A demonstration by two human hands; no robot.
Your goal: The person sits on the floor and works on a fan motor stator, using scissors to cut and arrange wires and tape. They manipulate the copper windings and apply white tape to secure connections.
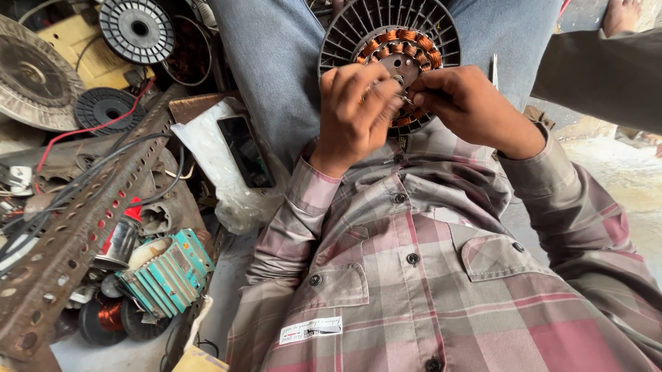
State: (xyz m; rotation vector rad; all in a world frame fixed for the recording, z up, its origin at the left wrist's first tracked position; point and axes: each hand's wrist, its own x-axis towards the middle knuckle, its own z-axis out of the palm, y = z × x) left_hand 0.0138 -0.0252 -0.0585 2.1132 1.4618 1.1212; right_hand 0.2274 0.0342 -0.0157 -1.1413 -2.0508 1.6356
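Both hands, left hand (354, 112) and right hand (471, 108), pinch fine wire at the stator (389, 30) hub; fingers closed; stator rigid, heavy, windings fragile beyond fingertips.

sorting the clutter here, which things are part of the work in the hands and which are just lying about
In hand:
- left hand
- right hand
- round motor stator with copper windings

Lying about:
- phone
- teal transformer
- black wire spool
- perforated rusty angle bar

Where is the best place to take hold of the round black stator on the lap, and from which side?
Probably the finned outer rim of the stator, from its upper left. That arc is bare, while the left hand and right hand cover the lower part and the copper windings look delicate.
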